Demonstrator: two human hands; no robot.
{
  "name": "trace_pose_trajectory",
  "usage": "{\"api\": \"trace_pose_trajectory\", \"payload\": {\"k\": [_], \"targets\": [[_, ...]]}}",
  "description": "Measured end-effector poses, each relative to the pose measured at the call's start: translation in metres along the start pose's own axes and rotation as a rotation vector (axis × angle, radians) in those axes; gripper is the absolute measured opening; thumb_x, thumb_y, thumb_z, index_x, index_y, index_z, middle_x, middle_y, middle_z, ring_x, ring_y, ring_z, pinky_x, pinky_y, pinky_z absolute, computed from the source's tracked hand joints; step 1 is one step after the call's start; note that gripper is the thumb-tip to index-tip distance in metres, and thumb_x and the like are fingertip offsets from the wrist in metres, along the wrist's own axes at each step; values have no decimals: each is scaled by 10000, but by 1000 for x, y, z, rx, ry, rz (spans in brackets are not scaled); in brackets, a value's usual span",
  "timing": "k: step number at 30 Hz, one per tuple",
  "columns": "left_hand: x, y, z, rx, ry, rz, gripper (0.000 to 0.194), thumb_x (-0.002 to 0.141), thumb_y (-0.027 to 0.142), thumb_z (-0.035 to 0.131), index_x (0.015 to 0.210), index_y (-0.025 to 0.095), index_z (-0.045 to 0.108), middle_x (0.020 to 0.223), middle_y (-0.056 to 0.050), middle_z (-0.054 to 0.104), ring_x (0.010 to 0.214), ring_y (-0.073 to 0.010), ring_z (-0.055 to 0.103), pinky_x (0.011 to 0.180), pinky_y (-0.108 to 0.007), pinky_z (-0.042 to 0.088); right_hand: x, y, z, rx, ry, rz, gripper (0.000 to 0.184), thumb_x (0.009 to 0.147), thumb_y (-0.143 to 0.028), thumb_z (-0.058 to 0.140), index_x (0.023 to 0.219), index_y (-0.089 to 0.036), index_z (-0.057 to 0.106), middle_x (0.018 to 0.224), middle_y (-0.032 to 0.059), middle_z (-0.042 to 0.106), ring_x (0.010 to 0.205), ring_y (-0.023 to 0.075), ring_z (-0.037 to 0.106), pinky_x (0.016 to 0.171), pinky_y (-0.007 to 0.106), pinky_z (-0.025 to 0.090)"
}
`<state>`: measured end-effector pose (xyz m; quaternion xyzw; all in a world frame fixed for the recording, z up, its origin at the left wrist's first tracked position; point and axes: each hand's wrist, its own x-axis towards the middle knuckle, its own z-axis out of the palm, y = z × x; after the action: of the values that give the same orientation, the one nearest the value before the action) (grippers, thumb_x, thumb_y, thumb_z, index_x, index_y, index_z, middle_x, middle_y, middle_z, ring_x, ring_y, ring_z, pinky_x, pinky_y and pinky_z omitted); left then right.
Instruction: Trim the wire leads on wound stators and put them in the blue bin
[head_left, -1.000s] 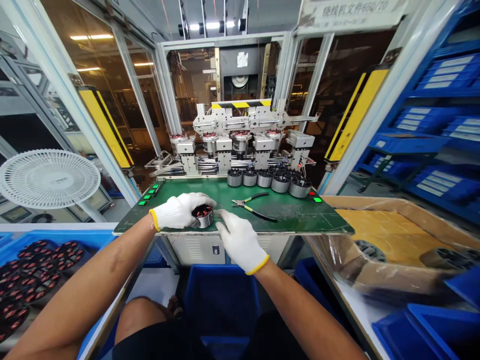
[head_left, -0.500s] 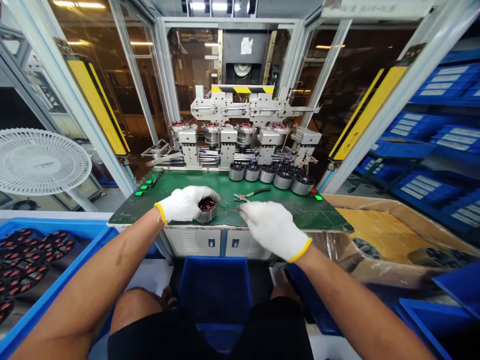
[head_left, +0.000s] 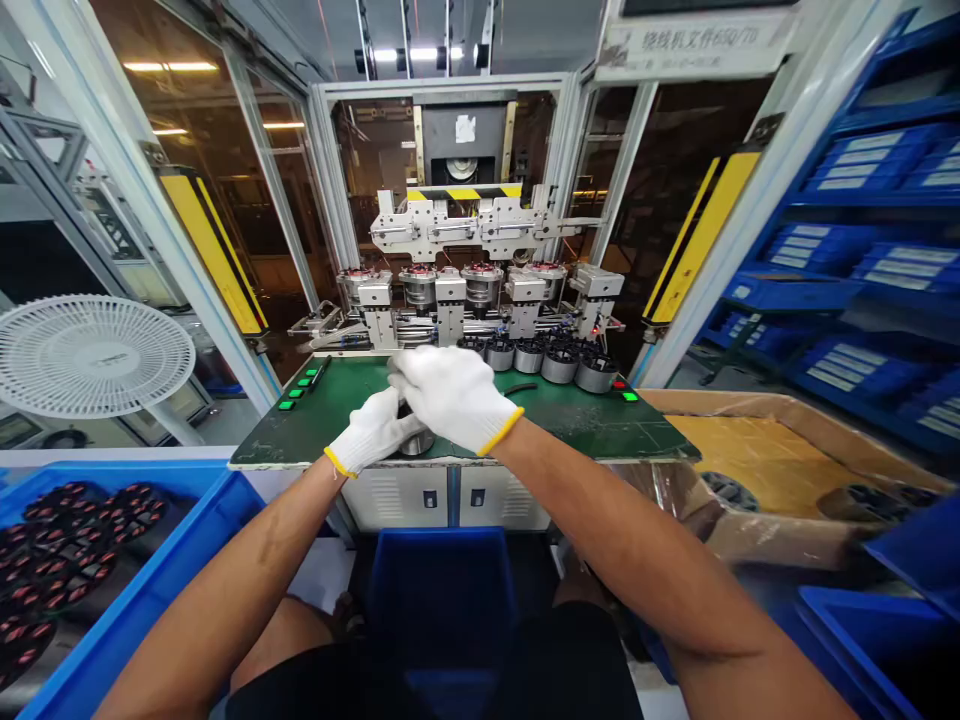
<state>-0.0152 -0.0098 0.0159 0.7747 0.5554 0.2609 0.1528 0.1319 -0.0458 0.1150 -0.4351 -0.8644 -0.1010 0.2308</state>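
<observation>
My left hand, in a white glove with a yellow cuff, is closed around the side of a wound motor stator at the front edge of the green bench. Only the stator's silver lower wall shows; its top is hidden. Over it reaches my right hand, gloved the same way, with its fingers bent in above the left thumb. Whatever those fingers pinch is hidden. A pair of pliers lies behind my right hand, with just its dark handle showing.
Several stators stand at the back right of the green bench, before a winding machine. A blue bin of copper-wound stators is at left, a blue crate below, a cardboard box at right, a white fan far left.
My right hand has moved left from beside the pliers to above the stator, covering most of the pliers. My left hand still holds the stator. The whole view has shifted slightly.
</observation>
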Motion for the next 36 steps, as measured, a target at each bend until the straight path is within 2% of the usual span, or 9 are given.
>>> {"api": "trace_pose_trajectory", "payload": {"k": [4,6,9,13,16,19,25,30,36], "targets": [[-4,-8,-3,-297,34,44,485,855,487,414,1147,138,579,1006,-79,673,906,-230,615,840,-354,483,-63,5,15,167,317,7,353,962,-391,364,1110,-196,618,999,57,674,889,168,630,785,261,451],[-4,-12,-7,-383,-27,70,463,838,442,452,1193,164,559,1030,-55,672,916,-211,619,852,-338,481,-93,5,36,189,197,-23,318,957,-361,381,1101,-215,624,988,35,685,850,160,641,775,249,459],[-4,-17,-17,-338,-170,126,563,715,389,626,1245,225,528,1095,-19,653,966,-221,611,896,-342,466,-112,7,73,77,19,87,361,948,-302,364,1257,-216,528,1251,57,587,872,186,645,754,285,480],[-5,-18,-24,-383,-241,115,618,681,398,670,1247,212,507,1123,-37,632,917,-216,628,857,-340,495,-93,15,93,11,-53,200,433,937,-288,354,1363,-236,409,1389,66,463,927,198,631,769,302,475],[-4,-16,-23,-386,-235,97,579,705,399,651,1234,207,514,1109,-43,635,885,-209,636,838,-343,506,-78,18,87,-3,-120,222,356,932,-316,365,1240,-228,521,1084,74,658,834,210,640,728,302,454],[-2,-15,-21,-347,-220,131,557,698,395,666,1210,213,543,1128,-42,630,1004,-234,602,914,-362,470,-76,13,85,-17,-179,223,309,939,-326,340,996,-212,621,805,63,679,731,212,635,663,292,415],[1,-14,-9,-431,-200,199,477,691,325,672,1142,195,587,1155,-45,612,1059,-231,574,965,-364,433,-81,0,99,136,-192,237,317,947,-343,357,884,-196,631,776,49,681,709,172,617,624,259,352],[1,-13,8,-494,-60,173,394,664,260,663,1048,178,633,1122,-56,620,1035,-224,581,943,-352,452,-59,48,85,342,-351,-16,287,933,-307,413,882,-184,668,845,38,684,748,133,588,653,223,353],[2,-11,11,-573,-48,152,381,641,220,676,1020,190,643,1087,-37,627,964,-201,603,874,-321,487,-14,83,90,363,-294,131,251,857,-164,441,921,-178,683,818,27,683,772,140,602,675,211,392]]}}
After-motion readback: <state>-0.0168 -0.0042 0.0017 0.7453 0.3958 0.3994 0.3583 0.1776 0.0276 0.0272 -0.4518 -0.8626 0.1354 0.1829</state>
